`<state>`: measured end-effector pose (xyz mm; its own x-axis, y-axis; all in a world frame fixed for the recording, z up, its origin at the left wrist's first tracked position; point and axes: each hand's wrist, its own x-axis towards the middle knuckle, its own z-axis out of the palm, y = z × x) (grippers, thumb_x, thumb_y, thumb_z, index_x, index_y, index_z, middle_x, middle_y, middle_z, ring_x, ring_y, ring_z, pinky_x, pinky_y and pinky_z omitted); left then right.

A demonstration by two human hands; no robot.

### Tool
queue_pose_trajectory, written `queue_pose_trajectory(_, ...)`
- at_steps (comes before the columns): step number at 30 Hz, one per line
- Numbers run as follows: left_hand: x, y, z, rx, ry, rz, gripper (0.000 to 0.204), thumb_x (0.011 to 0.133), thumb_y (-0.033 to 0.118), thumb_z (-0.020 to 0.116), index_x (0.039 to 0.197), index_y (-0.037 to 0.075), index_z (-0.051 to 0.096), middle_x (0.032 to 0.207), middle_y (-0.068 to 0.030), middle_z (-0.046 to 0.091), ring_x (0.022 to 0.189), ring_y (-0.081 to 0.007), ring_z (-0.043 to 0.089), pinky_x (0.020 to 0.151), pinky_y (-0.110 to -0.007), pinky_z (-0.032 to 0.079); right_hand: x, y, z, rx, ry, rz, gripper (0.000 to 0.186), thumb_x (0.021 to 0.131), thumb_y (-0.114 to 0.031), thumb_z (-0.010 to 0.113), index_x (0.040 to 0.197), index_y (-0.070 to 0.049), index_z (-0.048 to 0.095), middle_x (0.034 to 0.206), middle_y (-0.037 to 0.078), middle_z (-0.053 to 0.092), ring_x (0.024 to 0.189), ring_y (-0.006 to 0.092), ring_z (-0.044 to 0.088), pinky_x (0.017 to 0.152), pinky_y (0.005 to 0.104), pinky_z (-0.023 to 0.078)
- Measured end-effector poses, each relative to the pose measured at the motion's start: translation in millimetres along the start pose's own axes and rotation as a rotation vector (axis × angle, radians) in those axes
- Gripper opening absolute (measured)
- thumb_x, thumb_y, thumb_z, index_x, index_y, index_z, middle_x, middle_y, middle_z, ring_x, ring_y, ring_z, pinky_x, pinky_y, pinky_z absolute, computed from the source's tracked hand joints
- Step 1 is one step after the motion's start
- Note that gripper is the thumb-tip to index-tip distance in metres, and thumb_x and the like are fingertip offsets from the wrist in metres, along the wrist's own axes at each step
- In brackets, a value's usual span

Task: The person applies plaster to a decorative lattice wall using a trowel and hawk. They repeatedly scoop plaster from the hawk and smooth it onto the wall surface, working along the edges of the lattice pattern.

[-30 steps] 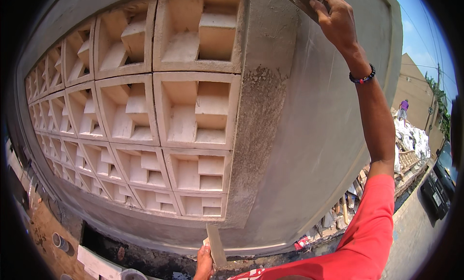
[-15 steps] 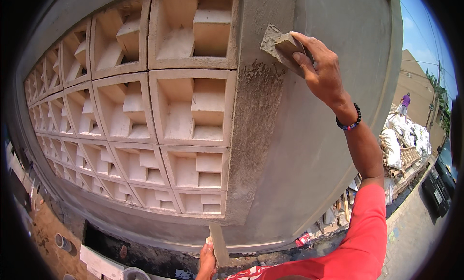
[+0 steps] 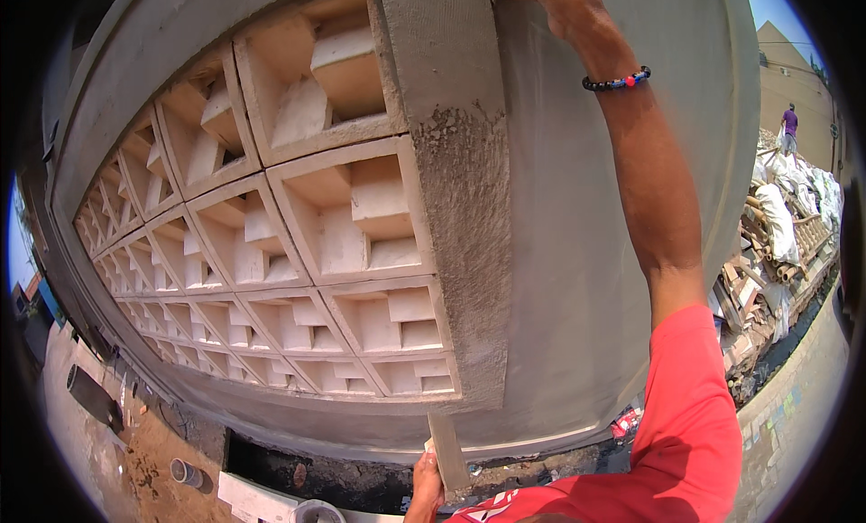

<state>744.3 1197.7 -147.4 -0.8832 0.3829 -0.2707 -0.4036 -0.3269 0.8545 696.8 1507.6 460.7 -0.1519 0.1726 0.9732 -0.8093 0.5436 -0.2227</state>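
Note:
My right hand (image 3: 564, 1) reaches up against the wall at the top of the view, partly cut off by the upper edge. Its fingers are closed on a small plastering float, of which only a sliver shows. Low in the middle, my left hand (image 3: 428, 480) grips a flat wooden board (image 3: 448, 451), tilted and seen nearly edge-on. In front of me stands a grey plastered wall (image 3: 577, 252). Along its left side runs a band of rougher, darker plaster (image 3: 465, 252), with a crumbly patch near the top. Beside that band is a grid of pale concrete vent blocks (image 3: 352, 212).
A dark ditch (image 3: 361, 482) runs along the wall's foot, beside a pale slab (image 3: 253, 500) and a bucket (image 3: 317, 512). Another small bucket (image 3: 186, 473) stands left. Rubble and white sacks (image 3: 780, 225) are heaped at right, with a person in purple (image 3: 789, 126) beyond.
My right hand with the float has moved up the wall, carrying the float almost out of view. The view has shifted; my left hand still holds the board low down.

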Motion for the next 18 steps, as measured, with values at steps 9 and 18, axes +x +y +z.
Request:
queue_pose_trajectory(9, -8, 16, 10, 0.210, -0.016, -0.088, 0.041, 0.099, 0.035, 0.044, 0.122, 0.001, 0.051, 0.107, -0.0080, 0.060, 0.097, -0.0173, 0.056, 0.085, -0.034, 0.046, -207, 38, -29, 0.032, -0.043, 0.266, 0.044, 0.088, -0.006, 0.057, 0.131, 0.003, 0.048, 0.121, 0.016, 0.059, 0.097, 0.0187, 0.062, 0.066, 0.0264, 0.058)
queue_pose_trajectory(18, -42, 37, 43, 0.182, 0.086, -0.057, 0.041, 0.100, 0.035, 0.043, 0.122, 0.001, 0.052, 0.108, -0.0081, 0.060, 0.095, -0.0169, 0.057, 0.084, -0.033, 0.047, -158, 5, -70, 0.152, 0.139, 0.177, 0.039, 0.091, -0.004, 0.055, 0.128, 0.004, 0.050, 0.099, 0.012, 0.065, 0.082, 0.0143, 0.064, 0.066, 0.0257, 0.055)
